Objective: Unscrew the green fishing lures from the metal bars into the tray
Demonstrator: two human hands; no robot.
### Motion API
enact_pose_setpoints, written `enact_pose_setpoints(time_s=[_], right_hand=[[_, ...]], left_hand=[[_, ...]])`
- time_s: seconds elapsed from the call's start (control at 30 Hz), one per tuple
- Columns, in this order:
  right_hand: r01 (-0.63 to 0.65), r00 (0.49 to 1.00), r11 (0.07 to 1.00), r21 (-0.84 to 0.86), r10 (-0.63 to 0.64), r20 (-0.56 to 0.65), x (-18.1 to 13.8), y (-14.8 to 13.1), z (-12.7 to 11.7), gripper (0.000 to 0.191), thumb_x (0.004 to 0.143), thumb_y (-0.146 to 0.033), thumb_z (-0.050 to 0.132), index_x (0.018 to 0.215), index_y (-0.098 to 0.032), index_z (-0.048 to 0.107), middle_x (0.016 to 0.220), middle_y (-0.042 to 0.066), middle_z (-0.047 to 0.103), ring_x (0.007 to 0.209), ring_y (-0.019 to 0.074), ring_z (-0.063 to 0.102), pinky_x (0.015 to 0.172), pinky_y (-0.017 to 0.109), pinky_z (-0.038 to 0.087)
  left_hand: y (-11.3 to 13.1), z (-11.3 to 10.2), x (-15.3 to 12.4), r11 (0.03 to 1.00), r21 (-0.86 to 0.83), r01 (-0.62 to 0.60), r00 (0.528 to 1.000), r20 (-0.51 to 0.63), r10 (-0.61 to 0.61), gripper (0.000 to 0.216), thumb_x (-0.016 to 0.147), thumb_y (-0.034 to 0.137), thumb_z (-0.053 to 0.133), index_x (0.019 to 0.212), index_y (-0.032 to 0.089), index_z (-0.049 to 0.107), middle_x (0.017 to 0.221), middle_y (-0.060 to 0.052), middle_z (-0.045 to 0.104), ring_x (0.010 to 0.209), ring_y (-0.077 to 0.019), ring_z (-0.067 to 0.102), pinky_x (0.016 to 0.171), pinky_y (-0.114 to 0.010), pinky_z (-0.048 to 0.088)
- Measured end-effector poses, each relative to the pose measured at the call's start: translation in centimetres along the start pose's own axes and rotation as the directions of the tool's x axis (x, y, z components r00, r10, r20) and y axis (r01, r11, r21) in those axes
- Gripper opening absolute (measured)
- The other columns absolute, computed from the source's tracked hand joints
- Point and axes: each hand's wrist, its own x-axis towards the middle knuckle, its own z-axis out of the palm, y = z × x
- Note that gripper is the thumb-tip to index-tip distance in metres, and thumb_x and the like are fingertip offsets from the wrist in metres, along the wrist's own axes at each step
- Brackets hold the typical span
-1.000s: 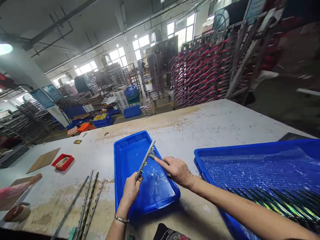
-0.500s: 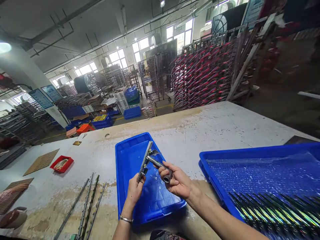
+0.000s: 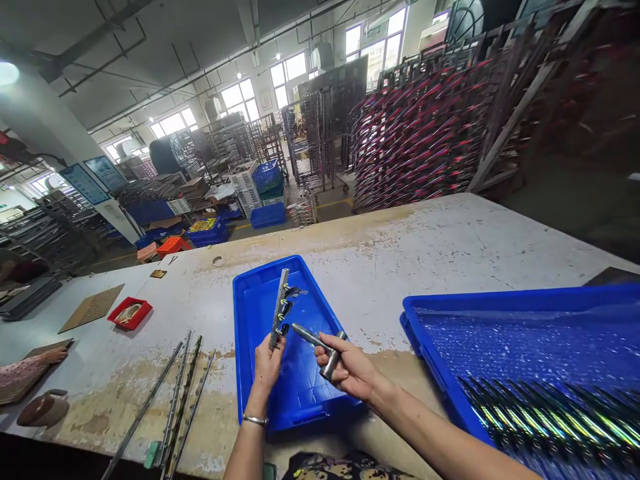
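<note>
My left hand (image 3: 267,363) is closed round the lower end of a short metal bar (image 3: 279,309) with several clips along its side, held upright over a small blue tray (image 3: 255,287). My right hand (image 3: 350,370) grips a grey T-shaped metal tool (image 3: 320,343), its shaft pointing left toward the bar but a little apart from it. Both hands hover above the tray.
A large blue bin (image 3: 500,333) with shiny iridescent pieces (image 3: 560,413) stands at the right. Several long metal strips (image 3: 175,400) lie at the left front. A small red tray (image 3: 129,313) and a brown mesh panel (image 3: 91,308) sit further left. Another person's hand (image 3: 30,370) rests at the far left. Racks stand behind the table.
My right hand has drawn the tool back from the bar's clips and lowered it. The bar has tipped more upright in my left hand.
</note>
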Motion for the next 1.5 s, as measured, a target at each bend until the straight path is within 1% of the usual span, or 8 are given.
enact_pose_setpoints(time_s=[0.2,0.37,0.53,0.63,0.73,0.8,0.93,1.5], right_hand=[[-0.329,0.942,0.901,0.284,0.290,0.170,0.3,1.1,1.4,0.035,0.104,-0.037,0.047,0.076,-0.016,0.048,0.055,-0.006,0.050,0.038,0.0004,0.045,0.032,0.005,0.019],[0.196,0.977,0.943,-0.268,-0.166,0.131,-0.2,1.6,1.0,0.026,0.088,-0.038,0.070,0.101,-0.017,0.064,0.068,-0.002,0.059,0.051,0.0067,0.052,0.038,0.012,0.028],[0.590,0.713,0.173,-0.789,-0.570,0.408,-0.5,1.1,-0.9,0.039,0.086,-0.036,0.069,0.123,-0.024,0.069,0.088,0.006,0.067,0.083,0.0204,0.061,0.070,0.030,0.051],[0.545,0.794,0.475,-0.691,-0.557,0.243,-0.3,1.4,-1.0,0.032,0.087,-0.039,0.068,0.115,-0.023,0.069,0.080,0.003,0.064,0.071,0.0166,0.060,0.057,0.024,0.049],[0.076,0.996,0.982,-0.170,-0.069,0.047,-0.5,1.9,0.1,0.024,0.093,-0.040,0.062,0.087,-0.017,0.060,0.062,-0.004,0.054,0.045,0.0057,0.047,0.036,0.012,0.028],[-0.225,0.972,0.955,0.191,0.207,0.110,-0.9,1.9,0.9,0.028,0.099,-0.036,0.055,0.080,-0.016,0.052,0.058,-0.005,0.052,0.041,0.0029,0.047,0.033,0.008,0.020],[-0.343,0.939,0.766,0.543,0.279,0.200,-1.9,2.0,2.1,0.022,0.104,-0.032,0.046,0.095,-0.013,0.053,0.057,-0.005,0.053,0.047,0.0059,0.060,0.031,0.007,0.019],[-0.550,0.831,0.568,0.612,0.298,0.470,-1.5,2.9,0.6,0.029,0.099,-0.025,0.059,0.124,-0.014,0.047,0.068,-0.006,0.061,0.058,0.0058,0.065,0.032,0.007,0.021]], left_hand=[[1.3,0.8,-0.7,0.998,-0.047,-0.043,0.998,-0.041,0.041,0.038,0.089,0.051,0.054,0.078,0.016,0.059,0.068,0.001,0.054,0.065,-0.0144,0.044,0.063,-0.025,0.037],[1.5,0.9,-1.0,0.997,-0.064,-0.042,0.999,0.018,0.043,0.039,0.090,0.052,0.052,0.080,0.016,0.063,0.071,-0.001,0.056,0.068,-0.0163,0.047,0.065,-0.027,0.040],[1.6,0.7,-0.8,0.999,-0.020,-0.050,0.991,0.121,0.052,0.042,0.092,0.053,0.051,0.081,0.015,0.063,0.067,0.001,0.052,0.063,-0.0140,0.042,0.061,-0.025,0.035],[1.7,1.0,-0.7,0.999,-0.031,-0.040,0.995,0.088,0.042,0.045,0.093,0.056,0.052,0.079,0.015,0.061,0.064,0.003,0.049,0.061,-0.0131,0.040,0.059,-0.025,0.033],[1.5,1.4,-0.8,0.996,-0.077,-0.044,0.999,0.025,0.046,0.045,0.092,0.057,0.052,0.078,0.015,0.061,0.065,0.002,0.050,0.061,-0.0133,0.042,0.059,-0.025,0.035],[1.3,1.6,-0.8,0.992,-0.114,-0.058,0.998,0.008,0.059,0.043,0.092,0.056,0.053,0.080,0.015,0.063,0.066,0.000,0.054,0.062,-0.0139,0.046,0.060,-0.025,0.039],[0.6,1.8,-0.9,0.977,-0.205,-0.051,0.999,-0.013,0.049,0.042,0.090,0.055,0.057,0.092,0.014,0.068,0.071,-0.003,0.062,0.062,-0.0153,0.054,0.063,-0.027,0.045],[-1.0,2.4,-1.2,0.955,-0.184,-0.234,0.945,-0.272,0.179,0.038,0.087,0.052,0.065,0.090,0.016,0.076,0.082,-0.008,0.076,0.068,-0.0194,0.066,0.068,-0.030,0.054]])
